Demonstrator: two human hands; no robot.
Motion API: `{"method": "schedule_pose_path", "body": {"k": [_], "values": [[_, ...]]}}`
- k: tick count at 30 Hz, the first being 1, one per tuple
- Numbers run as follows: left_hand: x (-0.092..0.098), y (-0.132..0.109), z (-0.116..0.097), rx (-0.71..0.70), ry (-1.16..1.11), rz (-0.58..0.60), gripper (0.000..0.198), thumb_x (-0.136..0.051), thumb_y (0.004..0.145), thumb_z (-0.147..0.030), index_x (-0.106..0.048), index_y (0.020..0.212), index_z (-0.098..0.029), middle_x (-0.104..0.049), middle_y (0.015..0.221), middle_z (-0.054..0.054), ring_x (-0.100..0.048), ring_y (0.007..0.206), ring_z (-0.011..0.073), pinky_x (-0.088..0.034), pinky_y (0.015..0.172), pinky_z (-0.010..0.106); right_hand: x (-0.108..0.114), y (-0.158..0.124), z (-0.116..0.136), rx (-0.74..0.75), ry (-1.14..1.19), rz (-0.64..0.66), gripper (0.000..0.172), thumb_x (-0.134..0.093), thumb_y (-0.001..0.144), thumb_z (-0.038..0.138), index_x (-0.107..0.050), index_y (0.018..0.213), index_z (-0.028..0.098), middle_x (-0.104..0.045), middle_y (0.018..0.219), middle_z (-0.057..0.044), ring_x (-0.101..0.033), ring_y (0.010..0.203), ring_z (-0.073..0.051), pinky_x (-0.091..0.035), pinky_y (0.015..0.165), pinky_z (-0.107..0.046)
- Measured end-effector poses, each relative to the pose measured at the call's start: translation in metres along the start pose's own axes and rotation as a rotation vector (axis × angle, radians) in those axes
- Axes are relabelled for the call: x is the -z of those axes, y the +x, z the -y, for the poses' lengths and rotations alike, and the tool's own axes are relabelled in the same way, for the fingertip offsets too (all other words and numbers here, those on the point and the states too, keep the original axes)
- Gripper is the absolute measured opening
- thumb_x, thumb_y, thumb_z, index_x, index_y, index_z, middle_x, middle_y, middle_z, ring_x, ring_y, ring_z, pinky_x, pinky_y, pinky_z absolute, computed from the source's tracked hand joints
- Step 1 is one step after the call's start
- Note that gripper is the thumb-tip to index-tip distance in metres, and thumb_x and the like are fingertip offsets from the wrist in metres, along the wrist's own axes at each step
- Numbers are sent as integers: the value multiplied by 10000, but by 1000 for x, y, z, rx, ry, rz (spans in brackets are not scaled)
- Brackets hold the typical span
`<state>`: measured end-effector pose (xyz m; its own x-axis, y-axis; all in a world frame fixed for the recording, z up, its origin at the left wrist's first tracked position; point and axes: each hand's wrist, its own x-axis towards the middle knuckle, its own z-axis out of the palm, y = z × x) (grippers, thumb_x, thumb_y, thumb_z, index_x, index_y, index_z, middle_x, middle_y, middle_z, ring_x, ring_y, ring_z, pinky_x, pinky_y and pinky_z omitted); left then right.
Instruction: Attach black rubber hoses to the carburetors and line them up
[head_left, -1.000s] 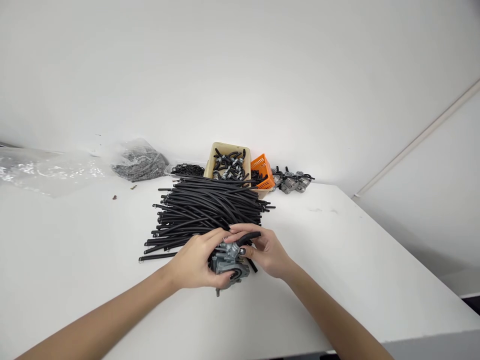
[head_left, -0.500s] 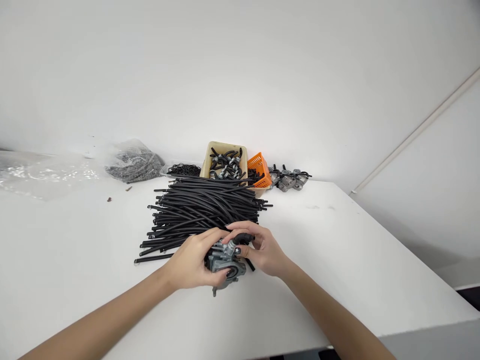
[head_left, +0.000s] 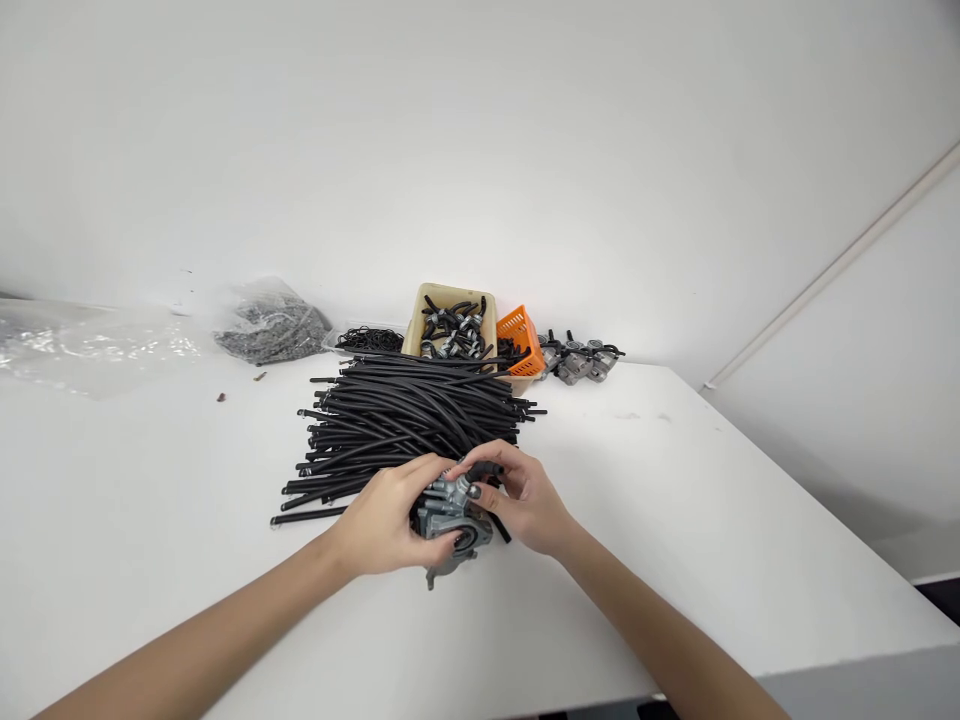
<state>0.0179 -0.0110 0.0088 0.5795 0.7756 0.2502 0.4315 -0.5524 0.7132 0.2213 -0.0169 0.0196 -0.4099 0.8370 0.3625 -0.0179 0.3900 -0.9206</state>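
Note:
My left hand [head_left: 390, 520] is wrapped round a grey metal carburetor [head_left: 448, 520], held just above the white table [head_left: 675, 520]. My right hand [head_left: 529, 500] pinches a short black rubber hose [head_left: 486, 468] at a fitting on top of the carburetor. Directly behind my hands lies a big pile of long black hoses [head_left: 409, 420].
At the back by the wall stand a beige bin [head_left: 450, 320] of clamped hose pieces, a small orange basket [head_left: 520, 340], several finished carburetors [head_left: 581, 360], a ring of black bands [head_left: 367, 340], and clear plastic bags [head_left: 270, 322] of small parts at the left.
Both hands have stayed put on the carburetor. The right fingers have slid slightly along the short hose, which sits closer against the fitting.

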Motion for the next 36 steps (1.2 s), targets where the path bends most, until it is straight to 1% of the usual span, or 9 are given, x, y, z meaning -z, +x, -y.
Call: {"method": "schedule_pose_path", "body": {"k": [2,3,5,8,11,15,22,29,36], "values": [[0,-1,1,1,30,1,346,-602,702,-398,-531,986,-214,-541,872,8,-532,757,178,-390,653,281,1,0,2,9,36,52,172,-573,902,295,-634,1031,200,-672,996,-70,-626,941,-172,-507,806,-315],[0,-1,1,-1,39,4,348,-603,699,-407,-529,976,-210,-532,854,6,-524,739,175,-382,639,282,1,0,2,13,35,56,170,-556,912,290,-646,1024,200,-676,1006,-72,-629,948,-175,-511,808,-317],[0,-1,1,-11,41,14,368,-603,696,-405,-528,1008,-224,-536,871,-1,-527,751,171,-385,650,281,1,-1,2,11,5,25,139,-573,900,265,-671,979,207,-694,968,-59,-642,910,-170,-517,782,-301],[0,-1,-1,-26,27,31,442,-605,689,-385,-511,1106,-271,-558,969,-18,-553,836,170,-409,721,278,1,-1,-2,1,-20,-52,73,-632,852,227,-693,889,211,-710,872,-38,-655,829,-161,-518,721,-272],[1,0,-1,-23,28,32,464,-607,676,-380,-506,1120,-293,-565,987,-34,-561,856,168,-415,741,277,2,0,-4,-23,20,-44,64,-657,832,237,-695,873,206,-714,862,-41,-661,828,-167,-521,719,-275],[1,0,0,-17,29,31,447,-614,675,-379,-505,1102,-300,-558,966,-44,-556,834,158,-410,722,271,3,1,-2,-22,42,-6,91,-651,842,258,-693,903,205,-712,873,-45,-658,842,-169,-518,731,-280],[0,-1,0,-25,26,21,404,-623,677,-371,-507,1055,-286,-536,901,-43,-533,776,147,-389,673,263,6,0,3,43,45,59,149,-608,876,264,-682,993,208,-698,951,-59,-629,874,-166,-491,758,-285],[1,-1,0,-34,30,31,393,-629,685,-381,-502,1041,-277,-534,917,-40,-527,786,145,-386,677,256,9,0,3,76,43,108,182,-571,899,256,-673,1044,215,-687,994,-63,-613,908,-166,-465,787,-281],[1,0,-1,-16,33,31,370,-632,687,-374,-500,1019,-281,-521,897,-49,-517,779,138,-377,669,252,8,-1,3,70,19,93,182,-559,893,206,-670,1037,222,-680,990,-57,-609,890,-165,-464,769,-282]]}}
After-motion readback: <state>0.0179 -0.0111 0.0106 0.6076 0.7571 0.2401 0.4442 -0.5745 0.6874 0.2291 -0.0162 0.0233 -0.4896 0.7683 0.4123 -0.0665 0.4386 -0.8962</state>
